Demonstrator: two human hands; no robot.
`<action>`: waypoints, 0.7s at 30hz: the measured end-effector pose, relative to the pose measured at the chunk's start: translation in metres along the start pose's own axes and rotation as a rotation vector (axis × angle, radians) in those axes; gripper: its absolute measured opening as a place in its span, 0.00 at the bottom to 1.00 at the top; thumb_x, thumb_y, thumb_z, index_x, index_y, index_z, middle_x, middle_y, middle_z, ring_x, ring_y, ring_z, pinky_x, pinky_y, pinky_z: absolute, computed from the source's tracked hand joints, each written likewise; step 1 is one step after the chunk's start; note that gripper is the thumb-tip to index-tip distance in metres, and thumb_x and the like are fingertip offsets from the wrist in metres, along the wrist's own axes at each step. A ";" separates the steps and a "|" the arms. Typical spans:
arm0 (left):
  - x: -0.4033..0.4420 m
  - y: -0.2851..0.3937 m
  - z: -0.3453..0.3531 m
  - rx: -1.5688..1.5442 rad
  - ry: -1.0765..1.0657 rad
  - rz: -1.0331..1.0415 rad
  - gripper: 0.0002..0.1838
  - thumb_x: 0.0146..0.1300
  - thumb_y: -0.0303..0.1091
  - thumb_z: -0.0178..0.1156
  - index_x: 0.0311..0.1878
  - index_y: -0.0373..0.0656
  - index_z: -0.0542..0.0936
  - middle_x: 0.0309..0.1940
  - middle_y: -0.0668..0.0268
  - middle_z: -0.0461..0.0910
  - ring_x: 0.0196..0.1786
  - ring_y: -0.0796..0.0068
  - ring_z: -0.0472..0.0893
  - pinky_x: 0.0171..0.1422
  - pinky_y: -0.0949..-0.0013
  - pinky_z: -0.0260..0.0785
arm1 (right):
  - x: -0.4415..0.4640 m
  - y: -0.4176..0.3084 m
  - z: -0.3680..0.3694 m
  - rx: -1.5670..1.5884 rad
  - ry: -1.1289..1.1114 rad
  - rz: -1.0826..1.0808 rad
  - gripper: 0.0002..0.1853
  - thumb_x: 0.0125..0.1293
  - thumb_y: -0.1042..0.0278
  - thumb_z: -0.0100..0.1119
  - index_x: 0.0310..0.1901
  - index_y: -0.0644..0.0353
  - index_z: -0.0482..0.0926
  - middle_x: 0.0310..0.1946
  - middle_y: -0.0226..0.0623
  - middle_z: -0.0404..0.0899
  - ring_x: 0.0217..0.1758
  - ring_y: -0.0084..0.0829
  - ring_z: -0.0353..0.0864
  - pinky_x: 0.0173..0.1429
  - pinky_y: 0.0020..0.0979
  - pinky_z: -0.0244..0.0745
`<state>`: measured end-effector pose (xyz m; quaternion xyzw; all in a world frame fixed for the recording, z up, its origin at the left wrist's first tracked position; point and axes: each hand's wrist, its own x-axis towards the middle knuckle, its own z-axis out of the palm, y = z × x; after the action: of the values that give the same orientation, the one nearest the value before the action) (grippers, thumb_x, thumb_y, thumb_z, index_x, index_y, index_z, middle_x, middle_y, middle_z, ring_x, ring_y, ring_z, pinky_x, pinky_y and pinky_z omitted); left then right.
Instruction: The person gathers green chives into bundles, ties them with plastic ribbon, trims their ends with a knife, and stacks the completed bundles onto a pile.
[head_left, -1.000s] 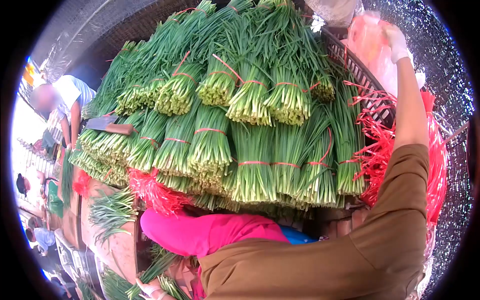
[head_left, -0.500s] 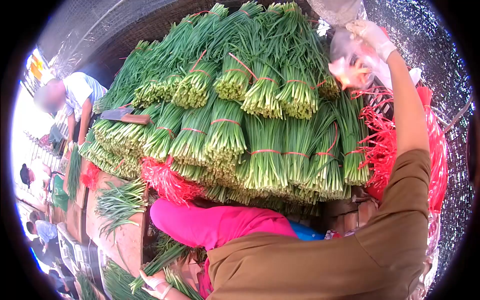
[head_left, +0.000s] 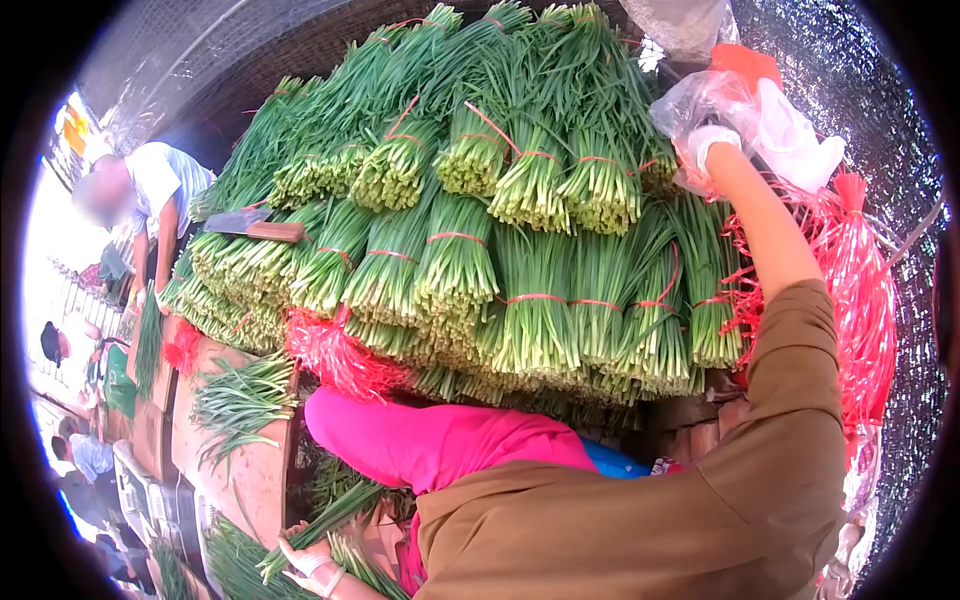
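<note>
My right hand (head_left: pixel 712 145), in a pale glove, reaches into or against a clear plastic bag (head_left: pixel 675 112) at the upper right; its fingers are hidden. My left hand (head_left: pixel 318 566) is at the bottom left, its fingers round some loose green stalks (head_left: pixel 335 512). Between my arms rises a large heap of green leafy bundles (head_left: pixel 535 300), tied with red bands, pale stem ends facing me. On the heap's left side lies a knife with a wooden handle (head_left: pixel 275 231). Red plastic strips (head_left: pixel 345 355) lie beside my pink-clad knee (head_left: pixel 400 435).
More red strips (head_left: pixel 860 300) hang at the right, near a white and red bag (head_left: pixel 790 135). Loose stalks lie on a brown board (head_left: pixel 235 485) at the left. A co-worker (head_left: pixel 165 185) bends at the heap's far left, hands on green stalks. Other people are further left.
My right hand has moved down and left from the bags' upper part to the clear bag. A red bag now shows above it. My left hand has stayed at the stalks.
</note>
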<state>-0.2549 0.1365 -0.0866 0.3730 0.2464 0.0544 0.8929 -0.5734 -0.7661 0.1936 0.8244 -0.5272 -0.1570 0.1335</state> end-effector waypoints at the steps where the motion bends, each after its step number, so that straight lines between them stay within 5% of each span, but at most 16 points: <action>1: 0.001 -0.001 -0.001 -0.005 -0.008 0.000 0.16 0.65 0.50 0.55 0.29 0.48 0.76 0.24 0.75 0.74 0.31 0.73 0.73 0.54 0.60 0.69 | 0.002 0.000 0.016 -0.022 0.018 0.040 0.17 0.60 0.61 0.57 0.47 0.59 0.83 0.50 0.43 0.81 0.51 0.42 0.82 0.52 0.46 0.76; 6: -0.002 0.000 0.002 -0.029 -0.013 -0.014 0.15 0.65 0.49 0.56 0.29 0.48 0.76 0.24 0.75 0.74 0.31 0.73 0.74 0.53 0.60 0.69 | -0.006 0.009 0.031 -0.124 0.011 0.020 0.21 0.64 0.54 0.53 0.52 0.57 0.80 0.53 0.41 0.80 0.56 0.41 0.79 0.58 0.41 0.73; 9: 0.005 0.001 -0.002 -0.023 -0.046 -0.058 0.15 0.64 0.48 0.58 0.28 0.48 0.76 0.24 0.74 0.75 0.31 0.73 0.75 0.53 0.61 0.70 | -0.049 0.011 -0.041 -0.148 0.031 0.022 0.20 0.64 0.54 0.53 0.51 0.59 0.80 0.52 0.41 0.80 0.55 0.43 0.79 0.58 0.42 0.73; 13: -0.003 -0.003 0.003 -0.039 -0.077 -0.070 0.15 0.63 0.48 0.59 0.28 0.48 0.77 0.23 0.73 0.75 0.31 0.73 0.74 0.53 0.62 0.70 | -0.049 0.064 -0.101 0.869 0.212 -0.329 0.10 0.58 0.71 0.63 0.41 0.63 0.80 0.38 0.34 0.83 0.38 0.23 0.80 0.42 0.25 0.75; 15: 0.008 -0.002 -0.007 -0.057 -0.085 -0.069 0.14 0.63 0.48 0.60 0.30 0.48 0.78 0.24 0.73 0.75 0.32 0.74 0.74 0.54 0.61 0.70 | -0.039 0.073 -0.121 0.591 0.498 -0.259 0.12 0.57 0.62 0.64 0.40 0.58 0.81 0.23 0.26 0.79 0.19 0.22 0.73 0.25 0.29 0.69; 17: 0.000 -0.004 -0.001 -0.082 -0.088 -0.050 0.14 0.63 0.47 0.60 0.31 0.47 0.77 0.25 0.73 0.75 0.32 0.74 0.74 0.53 0.61 0.70 | -0.050 0.065 -0.156 0.442 0.536 -0.239 0.12 0.57 0.65 0.62 0.42 0.58 0.80 0.23 0.25 0.79 0.19 0.23 0.73 0.25 0.29 0.69; 18: -0.003 -0.003 0.001 -0.101 -0.086 -0.035 0.13 0.63 0.47 0.60 0.31 0.47 0.77 0.25 0.73 0.75 0.32 0.74 0.74 0.53 0.61 0.70 | -0.058 0.053 -0.167 0.813 0.530 -0.400 0.11 0.57 0.66 0.61 0.42 0.59 0.79 0.23 0.26 0.78 0.19 0.24 0.74 0.25 0.30 0.70; 21: -0.005 -0.003 0.001 -0.132 -0.109 -0.049 0.12 0.61 0.45 0.62 0.32 0.48 0.77 0.25 0.72 0.75 0.32 0.73 0.74 0.52 0.60 0.70 | -0.073 0.002 -0.196 1.023 0.649 -0.526 0.11 0.62 0.61 0.60 0.40 0.57 0.80 0.22 0.31 0.78 0.19 0.28 0.75 0.24 0.34 0.70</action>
<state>-0.2587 0.1325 -0.0857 0.3095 0.2022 0.0281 0.9287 -0.5258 -0.6897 0.3820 0.8906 -0.2496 0.3422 -0.1657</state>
